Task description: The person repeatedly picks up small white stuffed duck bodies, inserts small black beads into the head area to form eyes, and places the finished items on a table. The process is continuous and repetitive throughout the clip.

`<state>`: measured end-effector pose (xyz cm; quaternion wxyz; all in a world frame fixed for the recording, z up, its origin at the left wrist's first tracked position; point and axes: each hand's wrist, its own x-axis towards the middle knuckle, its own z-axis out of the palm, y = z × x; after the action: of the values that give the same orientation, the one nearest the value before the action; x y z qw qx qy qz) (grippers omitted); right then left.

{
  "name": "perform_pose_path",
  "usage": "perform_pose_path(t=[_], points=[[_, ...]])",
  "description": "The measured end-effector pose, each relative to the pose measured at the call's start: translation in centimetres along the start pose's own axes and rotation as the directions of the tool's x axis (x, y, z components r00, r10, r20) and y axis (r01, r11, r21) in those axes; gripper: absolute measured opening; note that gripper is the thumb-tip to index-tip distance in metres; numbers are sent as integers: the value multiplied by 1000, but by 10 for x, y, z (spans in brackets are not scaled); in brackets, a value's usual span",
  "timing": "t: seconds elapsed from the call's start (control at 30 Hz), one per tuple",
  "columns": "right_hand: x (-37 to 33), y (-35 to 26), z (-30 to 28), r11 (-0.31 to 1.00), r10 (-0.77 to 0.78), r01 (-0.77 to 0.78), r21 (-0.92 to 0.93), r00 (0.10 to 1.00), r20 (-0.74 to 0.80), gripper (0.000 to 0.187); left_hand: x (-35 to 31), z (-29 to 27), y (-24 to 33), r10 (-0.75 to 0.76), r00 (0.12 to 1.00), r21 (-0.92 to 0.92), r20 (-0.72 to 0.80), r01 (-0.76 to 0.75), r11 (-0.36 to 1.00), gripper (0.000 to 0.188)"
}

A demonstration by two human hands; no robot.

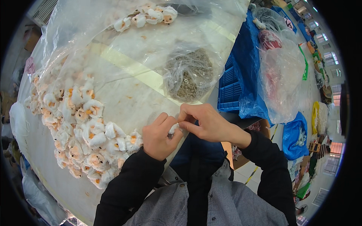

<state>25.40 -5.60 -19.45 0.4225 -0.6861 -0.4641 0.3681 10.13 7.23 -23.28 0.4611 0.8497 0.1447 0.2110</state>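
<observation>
My left hand point(159, 138) is closed in a pinch around a small white plush piece point(174, 129), of which only a bit shows between the fingers. Thumb and forefinger of my right hand point(203, 121) pinch together against that piece from the right; whatever they grip is too small to make out. Both hands meet over the table's near edge. To the left spreads a heap of white fluffy plush pieces point(94, 133) with orange parts and dark dots. Beyond my hands lies a clear plastic bag point(189, 75) full of small grey-brown parts, some ring-shaped.
Clear plastic sheeting point(83, 22) covers the far side of the table point(126, 101), with a row of plush pieces point(147, 18) near it. Right of the table stand a blue crate point(229, 88) and a large clear bag point(281, 75) with pink contents. A blue bag point(295, 137) sits farther right.
</observation>
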Motion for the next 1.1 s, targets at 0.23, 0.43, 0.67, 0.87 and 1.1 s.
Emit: perform_pose_path(t=[0.23, 0.43, 0.67, 0.87, 1.1], points=[[8, 3, -11, 998, 4, -11, 63, 994, 111, 14, 1, -1, 0, 7, 1000, -9, 6, -7, 1000, 15], [11, 4, -11, 998, -7, -2, 67, 991, 137, 15, -1, 0, 0, -11, 1000, -44, -11, 10, 999, 14], [-2, 9, -2, 971, 47, -54, 235, 998, 34, 12, -2, 1, 3, -10, 999, -146, -50, 2, 989, 13], [-7, -7, 1, 998, -32, 36, 49, 996, -86, 11, -4, -3, 3, -79, 994, -203, -82, 61, 977, 14], [-19, -14, 19, 969, -235, 168, -183, 863, -448, 15, -1, -4, -1, -292, 956, -729, -37, 174, 662, 22]])
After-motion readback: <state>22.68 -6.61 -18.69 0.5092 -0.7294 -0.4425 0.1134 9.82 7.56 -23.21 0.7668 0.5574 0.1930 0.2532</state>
